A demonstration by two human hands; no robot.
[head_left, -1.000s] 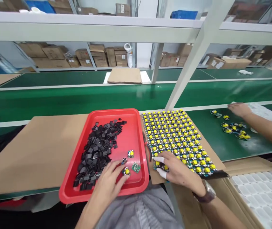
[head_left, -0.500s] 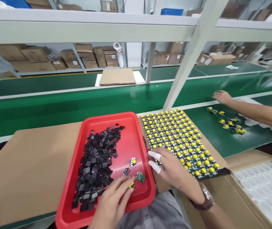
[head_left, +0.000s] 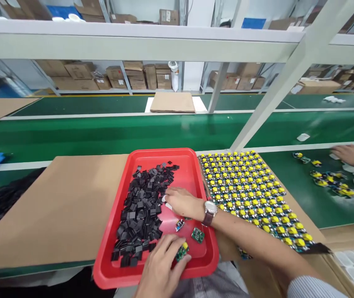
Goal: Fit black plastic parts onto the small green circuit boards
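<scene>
The left hand sits at the near edge of the shallow red plastic tray, fingers curled around a small green circuit board with a yellow cap, pinched at the fingertips. The right hand, a wristwatch on its wrist, reaches across from the right into the middle of the tray; its white-capped fingertips touch the right edge of the heap of small black square plastic pieces, fingers loosely bent, and I cannot tell if they hold one. The heap lies just left of those fingertips, so this hand is the nearer. Two loose boards lie between the hands. Right of the tray, a cardboard sheet carries rows of yellow-capped boards. Far right, another person's hand rests on the green belt
</scene>
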